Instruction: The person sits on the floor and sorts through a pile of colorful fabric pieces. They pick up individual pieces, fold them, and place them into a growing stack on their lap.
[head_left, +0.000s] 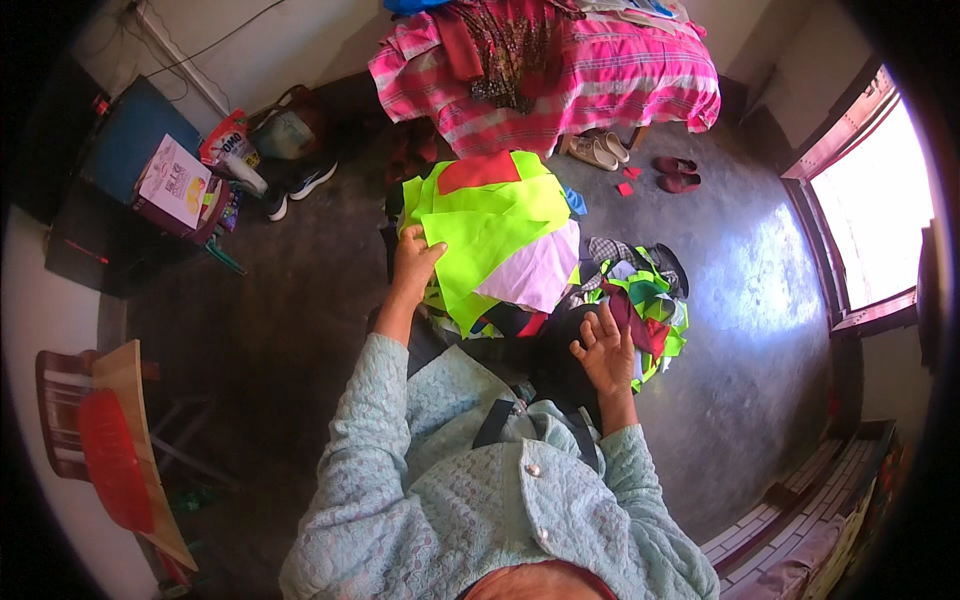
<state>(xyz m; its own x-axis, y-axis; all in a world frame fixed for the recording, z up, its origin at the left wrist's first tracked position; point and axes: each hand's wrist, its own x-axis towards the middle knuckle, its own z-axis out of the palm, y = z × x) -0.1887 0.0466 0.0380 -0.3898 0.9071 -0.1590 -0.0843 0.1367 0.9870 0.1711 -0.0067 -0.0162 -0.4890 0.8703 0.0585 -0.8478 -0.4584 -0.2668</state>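
Observation:
In front of me lies a heap of cloth pieces, topped by a large neon yellow-green fabric piece point(480, 225). A red fabric piece point(480, 172) rests at its far end, and a pale lilac one point(535, 268) shows along its right side. My left hand point(413, 262) pinches the left edge of the neon fabric between thumb and fingers. Off to the right, my right hand point(607, 350) is raised with palm up and fingers apart, holding nothing. Beside it sits a pile of mixed scraps point(645, 300) in neon, maroon, green and checked cloth.
A bed with a pink plaid cover point(630, 70) stands at the far side, beige shoes point(592, 152) and dark red shoes point(677, 174) by it. A dark cabinet point(130, 220) is at left, above a red chair point(115, 460). A bright window point(870, 205) is at right.

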